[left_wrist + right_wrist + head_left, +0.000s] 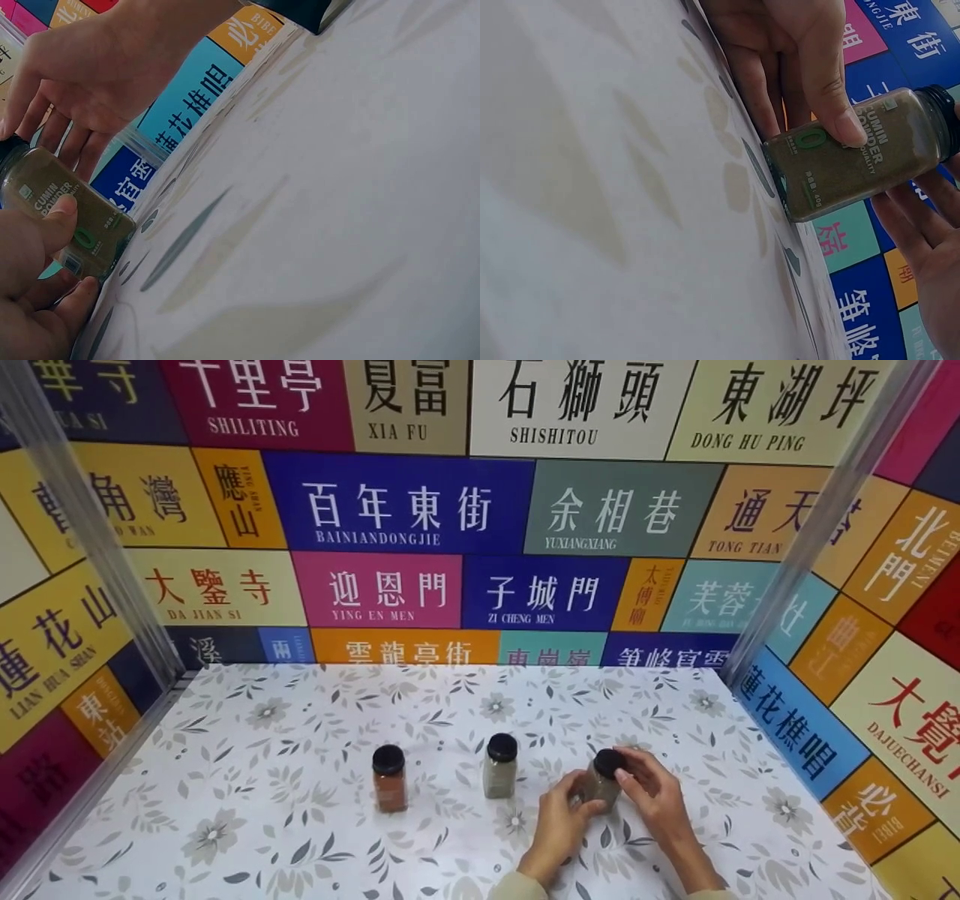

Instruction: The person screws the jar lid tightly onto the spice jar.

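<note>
A glass jar of cumin powder [602, 789] with a black cap [609, 763] stands on the tabletop at right of centre. My left hand [561, 819] grips its body low down, the thumb lying across the label, as the left wrist view shows on the jar [64, 214]. At the top, my right hand [656, 795] pinches the black cap between thumb and fingers. In the right wrist view the jar [855, 154] is seen side-on, with brownish powder inside and its base at the table surface.
To the left stand two more capped jars: one with pale greenish powder [500, 771], and farther left one with reddish-brown powder [389, 784]. The white table [300, 750] has a leaf-and-flower print. Colourful panels with lettering [397, 502] rise behind and at both sides.
</note>
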### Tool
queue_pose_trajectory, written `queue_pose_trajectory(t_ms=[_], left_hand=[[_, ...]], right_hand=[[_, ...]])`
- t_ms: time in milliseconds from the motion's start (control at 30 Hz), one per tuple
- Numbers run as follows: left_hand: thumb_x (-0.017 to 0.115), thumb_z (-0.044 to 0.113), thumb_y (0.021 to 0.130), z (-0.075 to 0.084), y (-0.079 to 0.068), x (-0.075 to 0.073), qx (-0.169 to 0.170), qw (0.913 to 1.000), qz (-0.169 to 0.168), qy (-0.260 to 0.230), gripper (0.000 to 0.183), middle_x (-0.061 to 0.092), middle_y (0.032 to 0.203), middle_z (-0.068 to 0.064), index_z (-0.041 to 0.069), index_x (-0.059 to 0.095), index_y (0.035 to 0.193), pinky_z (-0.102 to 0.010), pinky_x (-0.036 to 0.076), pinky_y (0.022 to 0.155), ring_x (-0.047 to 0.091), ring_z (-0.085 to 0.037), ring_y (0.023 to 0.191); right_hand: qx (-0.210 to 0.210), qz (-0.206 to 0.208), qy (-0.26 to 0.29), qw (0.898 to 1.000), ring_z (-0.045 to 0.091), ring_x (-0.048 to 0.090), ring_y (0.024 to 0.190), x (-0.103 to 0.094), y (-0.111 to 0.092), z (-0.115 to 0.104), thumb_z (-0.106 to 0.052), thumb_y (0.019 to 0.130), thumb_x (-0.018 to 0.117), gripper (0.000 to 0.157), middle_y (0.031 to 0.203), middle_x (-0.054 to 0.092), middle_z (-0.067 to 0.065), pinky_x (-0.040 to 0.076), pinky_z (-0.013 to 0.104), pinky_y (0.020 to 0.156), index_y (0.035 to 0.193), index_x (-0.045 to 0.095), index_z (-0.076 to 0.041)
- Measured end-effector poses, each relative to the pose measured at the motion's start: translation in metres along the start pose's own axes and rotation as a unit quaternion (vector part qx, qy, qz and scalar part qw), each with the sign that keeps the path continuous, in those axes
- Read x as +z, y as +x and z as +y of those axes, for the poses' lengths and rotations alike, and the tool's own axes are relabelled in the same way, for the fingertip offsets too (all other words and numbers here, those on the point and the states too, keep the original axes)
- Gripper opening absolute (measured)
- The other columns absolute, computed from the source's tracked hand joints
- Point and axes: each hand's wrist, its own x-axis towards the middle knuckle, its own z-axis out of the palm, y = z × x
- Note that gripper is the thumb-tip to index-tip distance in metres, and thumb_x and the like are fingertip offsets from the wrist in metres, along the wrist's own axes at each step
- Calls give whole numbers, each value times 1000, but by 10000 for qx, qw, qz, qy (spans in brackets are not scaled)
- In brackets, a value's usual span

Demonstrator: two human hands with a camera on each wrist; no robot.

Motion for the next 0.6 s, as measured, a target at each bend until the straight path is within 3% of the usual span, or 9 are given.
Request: queue_pose_trajectory(t_ms=[200,433,600], left_hand=[[79,14,82,3,0,0,-101,9999,27,-101,43,72,122,-13,6,67,122,-34,55,103,68,-28,118],[79,14,81,3,-1,0,136,9998,42,-128,43,73,119,-15,2,66,121,-35,57,100,69,-30,115],[79,17,82,3,-1,-1,4,10000,4,-41,43,73,119,-13,5,67,121,-35,56,101,69,-27,116]], right_hand=[[154,-46,-33,9999,-1,65,114,-1,0,-1,7,92,60,39,123,68,9,52,11,95,131,59,6],[188,-34,-164,9997,-2,65,113,-1,0,-3,5,92,62,37,122,68,14,53,11,92,129,61,3],[428,-93,-273,9987,-4,63,114,-2,-2,-3,2,93,62,42,127,66,20,51,10,95,135,58,0]])
